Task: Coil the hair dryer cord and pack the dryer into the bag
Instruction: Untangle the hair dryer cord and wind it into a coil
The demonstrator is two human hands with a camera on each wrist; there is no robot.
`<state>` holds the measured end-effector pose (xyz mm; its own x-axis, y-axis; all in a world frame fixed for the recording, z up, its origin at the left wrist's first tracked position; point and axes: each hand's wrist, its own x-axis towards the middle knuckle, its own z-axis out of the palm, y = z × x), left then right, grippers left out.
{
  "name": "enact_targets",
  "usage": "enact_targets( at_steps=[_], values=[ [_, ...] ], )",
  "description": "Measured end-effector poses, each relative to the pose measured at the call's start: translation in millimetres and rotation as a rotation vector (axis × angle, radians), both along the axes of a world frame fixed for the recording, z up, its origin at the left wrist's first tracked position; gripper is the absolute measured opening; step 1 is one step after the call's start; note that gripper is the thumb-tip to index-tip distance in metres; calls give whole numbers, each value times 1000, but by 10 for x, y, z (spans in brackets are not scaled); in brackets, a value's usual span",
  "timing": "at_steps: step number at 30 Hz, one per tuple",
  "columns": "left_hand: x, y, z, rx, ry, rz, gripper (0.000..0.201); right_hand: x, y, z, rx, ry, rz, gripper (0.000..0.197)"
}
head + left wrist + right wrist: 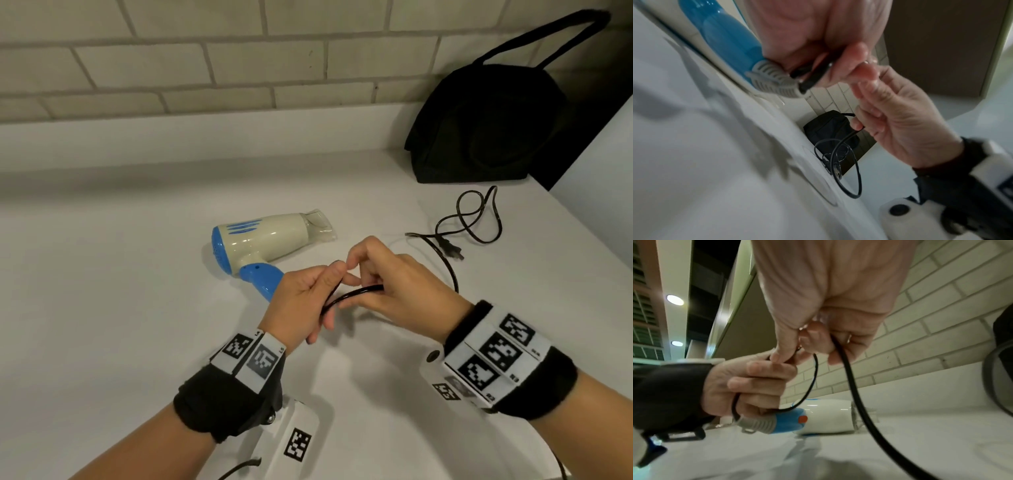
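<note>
Cord (356, 294) pinched between left hand (301, 301) and right hand (397, 284), slack and plug trailing right toward bag (486, 130); dryer (263, 240) lying sideways just beyond left fingers (337, 274)

On the white counter (120, 308), the hair dryer (263, 240) lies on its side near the middle. Just in front of it, the left hand (301, 305) and right hand (394, 287) both grip the black cord (352, 294), apparently a small loop. The loose cord and plug (452, 251) trail toward the right edge, near the black bag (486, 126) in the far right corner.
</note>
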<state>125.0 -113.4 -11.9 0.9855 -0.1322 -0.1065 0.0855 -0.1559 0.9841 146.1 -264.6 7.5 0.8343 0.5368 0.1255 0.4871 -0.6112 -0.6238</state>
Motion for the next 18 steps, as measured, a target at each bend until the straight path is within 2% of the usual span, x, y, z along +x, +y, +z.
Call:
enact_targets(
  at_steps=[3,5,10,13,14,18],
  values=[
    [24,-9,-1,-16,45,3,38,51,-3,-65,52,-54,55,39],
    [31,-5,-32,-31,67,8,42,73,15,-88,61,-65,93,38],
    [-19,-17,-79,25,46,-46,46,103,-19,-109,104,39,111,16],
    [11,1,-116,32,43,-87,61,111,-16,-118,194,97,106,16],
    [19,9,-133,30,24,-114,60,132,-23,-116,225,111,81,13],
    [-7,24,-181,-32,-42,-165,35,182,-54,-68,284,187,-15,25]
  ],
)
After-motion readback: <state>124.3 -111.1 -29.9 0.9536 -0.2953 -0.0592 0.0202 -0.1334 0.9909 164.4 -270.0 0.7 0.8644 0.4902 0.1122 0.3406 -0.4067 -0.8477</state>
